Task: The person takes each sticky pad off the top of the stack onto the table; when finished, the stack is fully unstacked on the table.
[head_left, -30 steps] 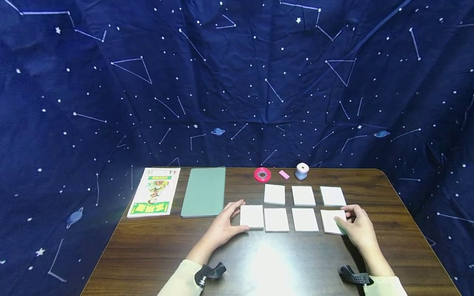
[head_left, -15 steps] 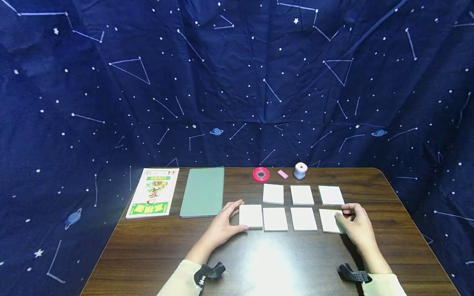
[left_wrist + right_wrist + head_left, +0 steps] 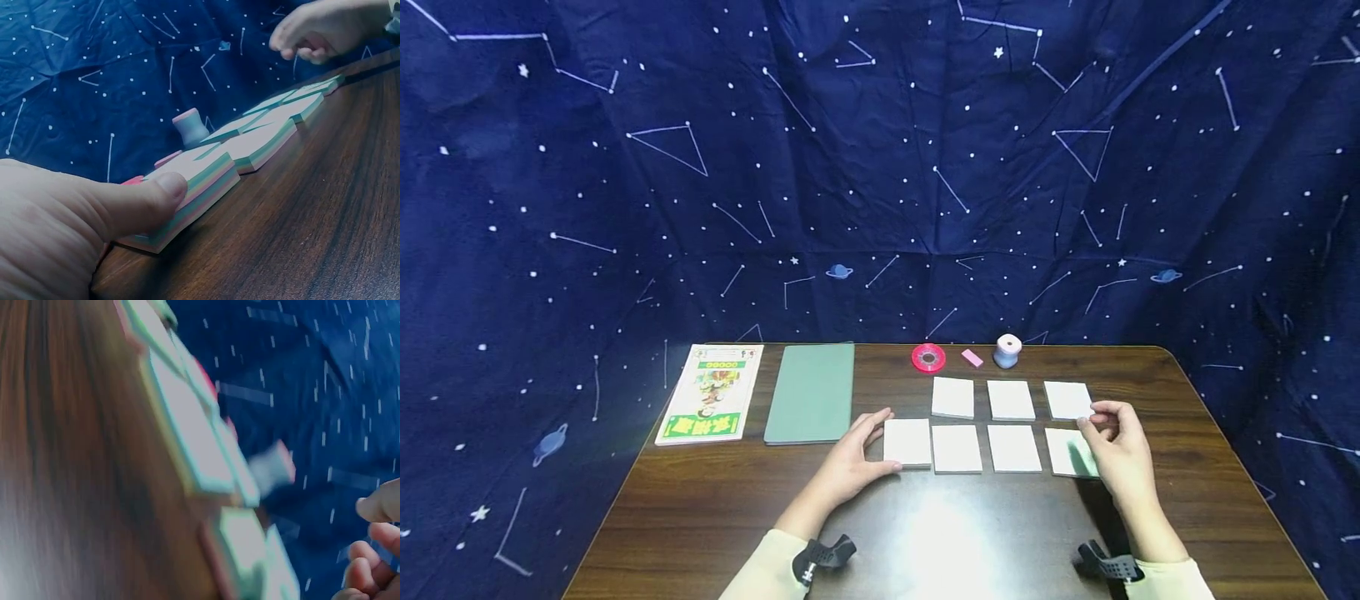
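Observation:
My left hand (image 3: 850,460) grips the leftmost sticky note pad (image 3: 907,442) of the front row, thumb at its near edge and fingers at its far left side. In the left wrist view the thumb (image 3: 140,203) lies against the thick block of coloured layers (image 3: 203,194). My right hand (image 3: 1123,454) hovers over the rightmost front pad (image 3: 1063,454), casting a shadow on it. Its fingers (image 3: 384,534) are loosely curled with nothing between them. Several white-topped pads (image 3: 957,450) lie in two rows, the back row (image 3: 1011,400) shorter.
Behind the pads sit a red ring-shaped spool (image 3: 928,358), a small pink block (image 3: 972,357) and a ribbon spool (image 3: 1007,352). A green notebook (image 3: 810,392) and a colourful booklet (image 3: 711,393) lie to the left. A starry blue cloth (image 3: 880,167) hangs behind the wooden table (image 3: 700,517).
My right hand has let go of the rightmost front pad and risen above it. The left hand stays on its pad.

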Demonstrator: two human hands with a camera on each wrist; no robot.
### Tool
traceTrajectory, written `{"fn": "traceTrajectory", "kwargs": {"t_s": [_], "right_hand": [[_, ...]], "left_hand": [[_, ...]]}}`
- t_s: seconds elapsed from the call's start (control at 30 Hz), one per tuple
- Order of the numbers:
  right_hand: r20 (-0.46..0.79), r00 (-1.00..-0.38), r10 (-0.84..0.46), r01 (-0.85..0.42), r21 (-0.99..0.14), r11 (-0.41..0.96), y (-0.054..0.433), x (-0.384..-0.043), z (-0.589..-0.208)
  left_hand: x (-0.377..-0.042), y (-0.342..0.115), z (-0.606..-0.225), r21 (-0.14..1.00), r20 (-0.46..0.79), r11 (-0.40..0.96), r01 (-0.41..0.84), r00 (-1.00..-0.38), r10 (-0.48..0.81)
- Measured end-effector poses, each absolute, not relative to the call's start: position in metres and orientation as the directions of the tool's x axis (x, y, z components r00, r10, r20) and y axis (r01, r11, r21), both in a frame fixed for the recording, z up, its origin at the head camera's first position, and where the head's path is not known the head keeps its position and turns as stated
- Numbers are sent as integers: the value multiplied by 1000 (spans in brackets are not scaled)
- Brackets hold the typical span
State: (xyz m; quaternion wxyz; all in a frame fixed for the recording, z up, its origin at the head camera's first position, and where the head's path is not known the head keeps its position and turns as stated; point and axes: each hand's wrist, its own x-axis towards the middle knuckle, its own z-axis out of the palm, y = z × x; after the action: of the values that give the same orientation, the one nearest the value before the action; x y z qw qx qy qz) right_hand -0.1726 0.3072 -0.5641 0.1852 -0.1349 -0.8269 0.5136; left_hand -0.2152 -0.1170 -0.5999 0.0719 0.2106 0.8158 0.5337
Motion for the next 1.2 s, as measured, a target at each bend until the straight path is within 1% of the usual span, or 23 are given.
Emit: {"fn": "traceTrajectory", "kwargs": {"t_s": [0.07,0.13,0.27,0.4,0.47,0.53,0.7,0.8,0.93,1.03,1.2], "right_hand": [[203,-926,317,-31,-881,472,293,-175,-559],[212,-955,209,-84,-866,493,278,-179,-555],[139,-990,16,-110,-843,527,246,-186,-550],[46,-990,-130,-111,-826,553,218,-194,-543],[35,-980,-197,-144,-805,575,204,-198,-540],[53,-966,-252,-198,-779,595,191,-201,-536],[122,-945,-302,-303,-669,678,151,-211,-538],[166,-938,-304,-342,-579,740,131,-215,-549],[201,-929,-310,-369,-467,804,118,-215,-566],[212,-928,-307,-370,-416,831,115,-215,-574],[182,-940,-289,-339,-397,853,116,-215,-580]], "left_hand": [[-214,-117,-599,899,106,346,269,-899,424],[-214,-116,-599,895,104,354,273,-898,428],[-215,-114,-599,883,108,373,286,-896,431],[-215,-112,-599,882,107,376,284,-898,427],[-215,-111,-598,884,104,375,279,-899,425],[-215,-111,-598,886,104,371,277,-900,423],[-215,-114,-600,888,105,365,278,-897,429],[-216,-115,-601,887,113,361,289,-893,436],[-216,-116,-601,884,120,357,301,-885,449],[-216,-116,-599,885,110,363,293,-887,448],[-215,-114,-599,880,103,376,292,-888,448]]}}
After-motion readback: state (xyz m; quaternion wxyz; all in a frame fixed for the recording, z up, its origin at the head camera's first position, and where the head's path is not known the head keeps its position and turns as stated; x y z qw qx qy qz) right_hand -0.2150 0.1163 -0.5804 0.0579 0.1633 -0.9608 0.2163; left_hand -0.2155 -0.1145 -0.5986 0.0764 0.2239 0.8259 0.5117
